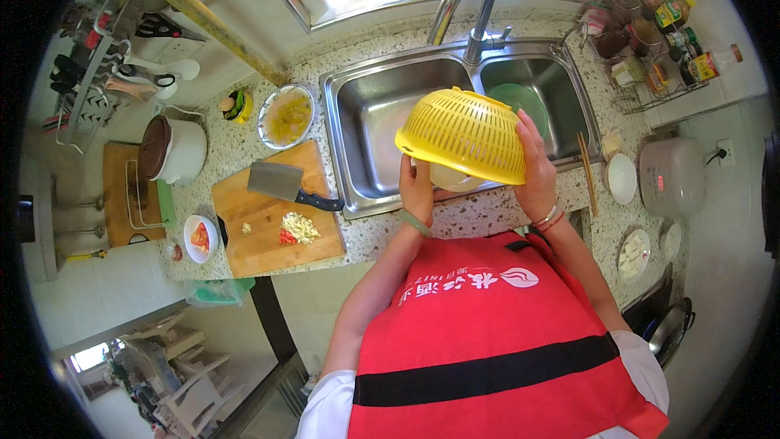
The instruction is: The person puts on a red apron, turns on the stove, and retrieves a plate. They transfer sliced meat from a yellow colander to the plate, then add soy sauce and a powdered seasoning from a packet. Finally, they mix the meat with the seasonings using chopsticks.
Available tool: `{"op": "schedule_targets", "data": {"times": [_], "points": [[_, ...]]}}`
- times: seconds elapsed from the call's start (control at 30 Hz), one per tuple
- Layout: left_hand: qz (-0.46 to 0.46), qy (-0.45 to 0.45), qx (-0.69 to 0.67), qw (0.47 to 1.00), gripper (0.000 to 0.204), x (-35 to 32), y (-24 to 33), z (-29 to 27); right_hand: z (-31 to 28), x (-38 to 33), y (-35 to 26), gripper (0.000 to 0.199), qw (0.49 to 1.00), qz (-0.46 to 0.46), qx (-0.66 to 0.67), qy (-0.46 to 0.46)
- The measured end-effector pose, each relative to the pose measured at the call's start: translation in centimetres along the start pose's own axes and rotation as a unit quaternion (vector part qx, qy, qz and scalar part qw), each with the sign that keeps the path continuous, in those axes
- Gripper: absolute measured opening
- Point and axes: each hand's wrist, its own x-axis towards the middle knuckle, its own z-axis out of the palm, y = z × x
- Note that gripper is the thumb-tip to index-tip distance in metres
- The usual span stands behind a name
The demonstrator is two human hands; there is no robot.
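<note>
A yellow slotted colander (461, 132) is tipped over, its slotted underside facing up, above the near edge of the sink. My right hand (536, 169) grips its right rim. Under the lower rim a pale rounded bowl (455, 178) shows in part. Closed against the bowl's left side, my left hand (418, 189) sits just below the colander's left rim, with its fingers partly hidden. What lies inside the colander or bowl is out of sight.
Behind is a double steel sink (382, 106) with a faucet (479, 16) and a green basin (520, 102). Left, a cutting board (244, 236) bears a cleaver (280, 181) and chopped food. Chopsticks (587, 175) and a white bowl (621, 178) lie right.
</note>
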Motion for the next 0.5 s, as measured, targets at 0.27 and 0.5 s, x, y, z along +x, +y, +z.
{"op": "schedule_targets", "data": {"times": [0.27,0.5], "points": [[-0.039,-0.037,-0.062,0.997,0.047,0.7,0.8,-0.4,0.1,1.9,-0.8,0.064,0.994,0.047,0.026,0.093],[0.006,-0.049,-0.017,0.999,0.047,0.6,0.7,-1.1,-0.6,1.8,-1.4,0.061,0.948,0.169,0.248,0.108]]}}
